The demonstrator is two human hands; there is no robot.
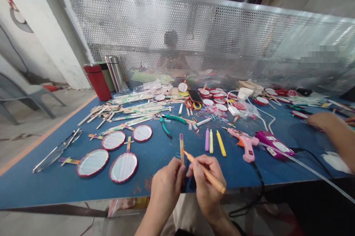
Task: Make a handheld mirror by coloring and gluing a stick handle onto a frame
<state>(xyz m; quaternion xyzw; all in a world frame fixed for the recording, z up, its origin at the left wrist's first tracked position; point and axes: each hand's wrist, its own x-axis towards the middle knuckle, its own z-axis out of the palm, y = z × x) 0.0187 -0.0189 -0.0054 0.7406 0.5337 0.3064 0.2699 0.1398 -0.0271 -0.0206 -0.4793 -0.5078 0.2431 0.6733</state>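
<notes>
My left hand (pixel 168 182) pinches the lower part of a wooden craft stick (pixel 182 145), which stands upright at the table's front edge. The stick has a purple tip with yellowish and orange colour below. In my right hand (pixel 208 180) is an orange marker (pixel 209 177), its tip touching or very close to the stick's side. Just beyond lie a purple marker (pixel 207 140), a pale yellow marker (pixel 211 142) and a yellow marker (pixel 221 143). To the left, several round red-rimmed discs with coloured stick handles, such as this disc (pixel 123 167), lie on the table.
Teal pliers (pixel 173 119) and piles of craft sticks (pixel 138 112) lie behind. A pink glue gun (pixel 244 143) with a cord rests at right, near a purple device (pixel 273 143). Bottles, including a red one (pixel 97 82), stand back left. Another person's hand (pixel 318 120) works at far right.
</notes>
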